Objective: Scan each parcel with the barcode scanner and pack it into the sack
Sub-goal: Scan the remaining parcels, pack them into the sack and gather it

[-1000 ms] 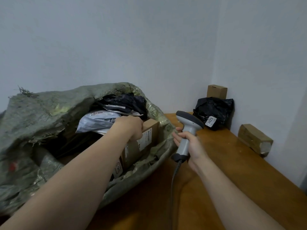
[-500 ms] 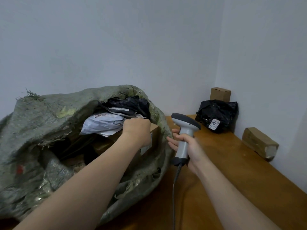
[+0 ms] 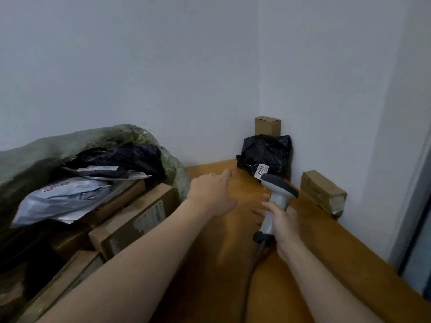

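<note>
Holds the left hand (image 3: 211, 194) out above the wooden table (image 3: 233, 264), just right of the sack's mouth, fingers straight and loose, gripping nothing and touching nothing. Grips the barcode scanner (image 3: 277, 190) by its pale grey handle in the right hand (image 3: 283, 220), fingers curled round it, dark-topped head pointing toward the far corner. Lets the dark cable (image 3: 250, 276) trail from the handle's foot back over the table toward the near edge.

At the left, lying on its side with the mouth gaping toward the table: a green woven sack (image 3: 46, 150). Inside it, nearest the mouth: a long cardboard box (image 3: 140, 217) with a printed label, blurred beyond reading. Beside and below that, more brown boxes. On top, a crumpled pale poly mailer (image 3: 63, 199), and above that a black plastic bag (image 3: 130, 157) pressed under the sack's upper lip.

Not yet in the sack, in the table's far corner: a black plastic-wrapped parcel (image 3: 268, 150) with a white label (image 3: 261, 170) reading 2023. Behind it, upright against the wall, a small cardboard box (image 3: 267, 125). Just right of the scanner's head, lying along the right-hand wall: a brown taped parcel (image 3: 321, 193).
</note>
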`<state>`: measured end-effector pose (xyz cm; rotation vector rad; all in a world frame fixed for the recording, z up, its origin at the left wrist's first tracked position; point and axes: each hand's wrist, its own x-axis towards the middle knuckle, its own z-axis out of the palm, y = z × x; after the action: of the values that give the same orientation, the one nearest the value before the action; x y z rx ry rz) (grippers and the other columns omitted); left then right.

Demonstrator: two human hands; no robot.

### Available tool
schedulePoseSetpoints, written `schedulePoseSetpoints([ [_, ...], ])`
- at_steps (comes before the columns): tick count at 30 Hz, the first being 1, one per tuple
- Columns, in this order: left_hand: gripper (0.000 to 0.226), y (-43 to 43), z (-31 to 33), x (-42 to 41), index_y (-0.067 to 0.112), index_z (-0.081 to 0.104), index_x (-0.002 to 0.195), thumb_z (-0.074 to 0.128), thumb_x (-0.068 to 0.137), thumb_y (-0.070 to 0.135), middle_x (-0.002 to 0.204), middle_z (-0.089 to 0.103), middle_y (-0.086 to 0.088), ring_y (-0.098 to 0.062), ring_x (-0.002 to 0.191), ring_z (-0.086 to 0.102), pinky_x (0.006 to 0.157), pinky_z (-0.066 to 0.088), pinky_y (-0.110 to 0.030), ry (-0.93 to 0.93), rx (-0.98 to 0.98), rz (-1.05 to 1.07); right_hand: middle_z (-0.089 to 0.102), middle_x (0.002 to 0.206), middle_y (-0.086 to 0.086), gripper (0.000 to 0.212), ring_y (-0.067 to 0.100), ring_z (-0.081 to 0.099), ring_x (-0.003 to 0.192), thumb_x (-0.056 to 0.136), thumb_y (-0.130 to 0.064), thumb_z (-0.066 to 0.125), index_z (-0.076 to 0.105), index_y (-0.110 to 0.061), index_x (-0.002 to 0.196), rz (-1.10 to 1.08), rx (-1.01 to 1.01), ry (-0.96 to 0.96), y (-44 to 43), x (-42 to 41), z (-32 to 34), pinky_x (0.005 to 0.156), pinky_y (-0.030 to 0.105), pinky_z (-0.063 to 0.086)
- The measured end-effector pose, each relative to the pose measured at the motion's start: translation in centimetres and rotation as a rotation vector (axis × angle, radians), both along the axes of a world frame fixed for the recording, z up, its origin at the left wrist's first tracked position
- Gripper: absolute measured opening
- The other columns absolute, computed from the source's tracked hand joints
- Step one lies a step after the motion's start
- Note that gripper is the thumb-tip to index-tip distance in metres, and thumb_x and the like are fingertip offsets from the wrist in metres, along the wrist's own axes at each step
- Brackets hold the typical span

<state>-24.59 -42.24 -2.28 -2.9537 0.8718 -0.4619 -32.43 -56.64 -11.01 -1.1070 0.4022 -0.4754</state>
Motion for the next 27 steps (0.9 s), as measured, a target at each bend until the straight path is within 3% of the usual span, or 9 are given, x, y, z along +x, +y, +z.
schedulePoseSetpoints([
  [5,0.068,-6.7,-3.0,4.5,0.02,0.04,0.144,0.066,0.091,0.053,0.135,0.053,-0.008,-0.033,0.124,0.052,0.091,0.05,-0.046,0.138,0.043,-0.042,0.075,0.103,0.019,0.019,0.026,0.073,0.078,0.096,-0.012,0.067,0.07,-0.011,0.115,-0.111,0.137,-0.004,-3.4,1.0,-1.9,0.059,0.033,0.054],
  [9,0.068,-11.1,-4.5,7.7,0.016,0.039,0.147,0.07,0.09,0.04,0.152,0.037,-0.011,-0.035,0.135,0.04,0.099,0.049,-0.045,0.092,0.07,-0.079,0.076,0.102,0.014,0.017,0.025,0.075,0.084,0.095,-0.011,0.069,0.07,-0.015,0.112,-0.153,0.126,-0.028,-3.9,2.0,-2.6,0.059,0.032,0.054],
  [13,0.054,-14.1,-5.1,10.1,0.017,0.051,0.147,0.059,0.095,0.027,0.172,0.002,-0.013,-0.043,0.153,0.015,0.116,0.033,-0.053,-0.049,0.301,-0.087,0.074,0.104,0.008,0.022,0.021,0.075,0.088,0.094,-0.009,0.069,0.068,-0.014,0.116,-0.162,0.122,-0.059,-4.0,2.3,-2.9,0.06,0.03,0.055],
  [15,0.052,-14.8,-5.3,11.5,0.017,0.051,0.148,0.057,0.097,0.026,0.173,-0.003,-0.012,-0.041,0.156,0.008,0.117,0.029,-0.054,-0.091,0.391,-0.108,0.074,0.106,0.008,0.024,0.02,0.075,0.089,0.094,-0.009,0.069,0.068,-0.015,0.118,-0.166,0.129,-0.072,-4.3,2.4,-3.0,0.061,0.029,0.055],
  [17,0.057,-15.0,-5.3,12.7,0.018,0.045,0.153,0.056,0.098,0.028,0.172,0.01,-0.01,-0.036,0.157,0.01,0.119,0.028,-0.054,-0.064,0.439,-0.126,0.073,0.107,0.009,0.024,0.021,0.075,0.09,0.094,-0.01,0.069,0.068,-0.017,0.117,-0.165,0.142,-0.08,-4.5,2.5,-3.1,0.06,0.028,0.055],
  [20,0.045,-14.6,-5.1,13.6,0.018,0.058,0.139,0.056,0.095,0.025,0.15,0.051,-0.004,-0.024,0.144,0.039,0.111,0.036,-0.044,-0.044,0.353,-0.17,0.074,0.106,0.009,0.022,0.021,0.075,0.09,0.094,-0.009,0.069,0.068,-0.018,0.114,-0.175,0.135,-0.083,-4.7,2.7,-3.3,0.061,0.03,0.056],
  [27,0.023,-10.9,-3.5,12.5,0.02,0.076,0.1,0.062,0.084,0.028,0.111,0.071,0.003,-0.023,0.104,0.065,0.088,0.049,-0.038,-0.06,0.145,-0.287,0.072,0.104,0.008,0.022,0.023,0.071,0.093,0.094,-0.012,0.07,0.069,-0.021,0.114,-0.165,0.095,-0.092,-4.3,2.7,-3.3,0.074,0.039,0.059],
])
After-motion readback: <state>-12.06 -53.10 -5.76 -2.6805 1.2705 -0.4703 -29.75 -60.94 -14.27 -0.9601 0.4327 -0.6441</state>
